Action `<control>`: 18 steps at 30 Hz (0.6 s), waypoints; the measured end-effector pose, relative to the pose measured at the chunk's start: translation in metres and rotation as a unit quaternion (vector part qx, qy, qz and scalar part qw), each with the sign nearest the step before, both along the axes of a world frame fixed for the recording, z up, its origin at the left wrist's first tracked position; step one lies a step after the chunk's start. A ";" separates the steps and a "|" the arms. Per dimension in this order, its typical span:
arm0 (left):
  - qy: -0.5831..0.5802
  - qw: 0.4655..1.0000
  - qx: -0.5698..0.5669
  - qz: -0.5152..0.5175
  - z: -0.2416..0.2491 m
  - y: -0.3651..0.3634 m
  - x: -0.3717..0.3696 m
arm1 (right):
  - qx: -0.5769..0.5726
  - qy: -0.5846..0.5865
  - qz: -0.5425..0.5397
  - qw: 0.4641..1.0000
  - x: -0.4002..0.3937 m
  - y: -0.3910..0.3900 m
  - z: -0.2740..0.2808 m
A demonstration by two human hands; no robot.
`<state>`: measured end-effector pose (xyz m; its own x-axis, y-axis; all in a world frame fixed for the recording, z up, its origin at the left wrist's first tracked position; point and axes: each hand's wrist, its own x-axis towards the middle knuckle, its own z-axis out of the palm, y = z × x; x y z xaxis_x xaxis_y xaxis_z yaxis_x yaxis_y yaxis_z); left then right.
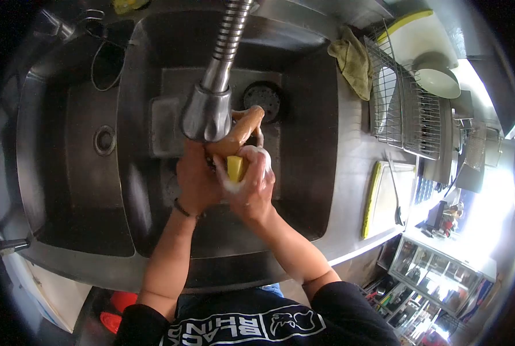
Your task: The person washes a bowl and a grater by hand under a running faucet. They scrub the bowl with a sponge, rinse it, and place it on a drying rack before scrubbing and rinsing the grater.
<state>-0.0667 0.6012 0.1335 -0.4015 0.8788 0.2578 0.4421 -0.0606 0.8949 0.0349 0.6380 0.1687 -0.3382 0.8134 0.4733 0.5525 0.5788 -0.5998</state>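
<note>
Over the right-hand basin of a metal sink (309,190), both hands meet around a tan, soapy object (243,131) with thin prongs at its far end. My right hand (254,187), covered in foam, is closed on a yellow sponge (235,168) beside the object's near end. My left hand (198,179) is at the object's near left side, partly behind the metal spray head (208,112); its fingers are mostly hidden. A clear rectangular container (166,127) and a dark round perforated piece (262,99) lie in the basin.
The spray hose (232,34) hangs down in front of the hands. A second basin (90,173) lies left, with a strainer (108,64) above it. To the right are a green cloth (352,60), a wire dish rack (404,109) and a cutting board (384,199) with a ladle.
</note>
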 end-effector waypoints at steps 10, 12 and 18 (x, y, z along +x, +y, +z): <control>-0.177 0.982 0.000 -0.063 0.009 -0.010 -0.011 | -0.183 0.391 0.016 0.902 0.063 0.041 0.031; -0.534 0.837 -0.037 -0.110 -0.004 -0.017 -0.014 | -0.332 0.283 0.102 0.894 0.059 0.033 0.017; -0.632 0.761 0.071 -0.131 -0.023 -0.023 -0.032 | -0.367 0.099 0.109 0.918 0.067 0.022 0.005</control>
<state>-0.0985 0.5782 0.1105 -0.2243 0.9705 -0.0880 -0.8091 -0.1352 0.5719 0.1020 0.6598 0.1733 -0.4967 0.8614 -0.1065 0.3103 0.0617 -0.9486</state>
